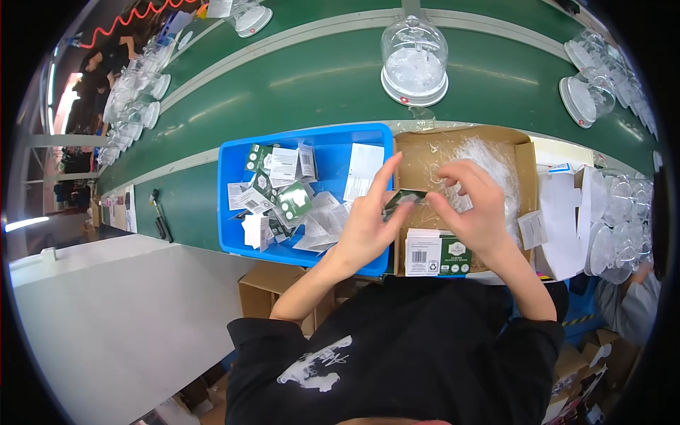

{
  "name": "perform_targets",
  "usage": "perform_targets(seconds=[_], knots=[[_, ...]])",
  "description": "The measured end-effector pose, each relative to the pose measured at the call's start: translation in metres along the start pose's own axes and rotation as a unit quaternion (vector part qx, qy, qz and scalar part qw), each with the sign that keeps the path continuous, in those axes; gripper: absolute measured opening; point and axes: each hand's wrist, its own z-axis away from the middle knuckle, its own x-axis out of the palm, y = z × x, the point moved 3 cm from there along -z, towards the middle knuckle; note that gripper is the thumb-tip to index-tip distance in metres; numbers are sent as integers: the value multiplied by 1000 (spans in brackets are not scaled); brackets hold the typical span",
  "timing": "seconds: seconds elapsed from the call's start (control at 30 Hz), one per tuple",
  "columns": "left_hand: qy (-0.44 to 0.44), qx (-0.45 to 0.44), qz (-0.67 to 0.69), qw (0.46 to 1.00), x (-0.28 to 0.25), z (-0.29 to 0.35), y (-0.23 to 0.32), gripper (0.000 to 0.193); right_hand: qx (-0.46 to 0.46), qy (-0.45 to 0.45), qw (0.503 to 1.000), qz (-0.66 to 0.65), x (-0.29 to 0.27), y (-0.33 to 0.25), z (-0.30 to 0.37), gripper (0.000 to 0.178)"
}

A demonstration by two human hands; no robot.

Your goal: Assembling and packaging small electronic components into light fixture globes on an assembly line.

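Note:
Over the seam between a blue bin point(304, 132) and a cardboard tray point(471, 132), my left hand point(368, 227) holds a small dark green folded card point(406, 201). Its index finger points up and its thumb lies along the card. My right hand point(480, 205) is beside the card's right end, thumb tip close to it, fingers bent and apart from the thumb. Whether that thumb touches the card I cannot tell. Below, a stack of white and green printed cards point(425, 256) lies in the tray's near part. Clear thin plastic strands point(489, 154) fill its far right.
Loose folded cards point(294, 202) lie in the blue bin. A clear dome on a white base point(415, 67) stands on the green bench point(312, 85) beyond. More domes point(620, 219) are stacked at the right, beside a white box point(559, 227). Another person's sleeve point(623, 308) shows lower right.

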Motion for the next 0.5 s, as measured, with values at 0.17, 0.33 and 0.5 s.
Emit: perform_targets(seconds=[0.17,0.33,0.5], knots=[[-35,142,-58,988,19,0,-12,97,-170,-65,983,35,11,-27,-4,38],[-109,3,-87,990,18,0,-13,93,-133,-141,981,7,13,-4,1,23],[-148,19,-82,985,15,-2,-7,79,-35,-124,987,-94,1,5,4,14]])
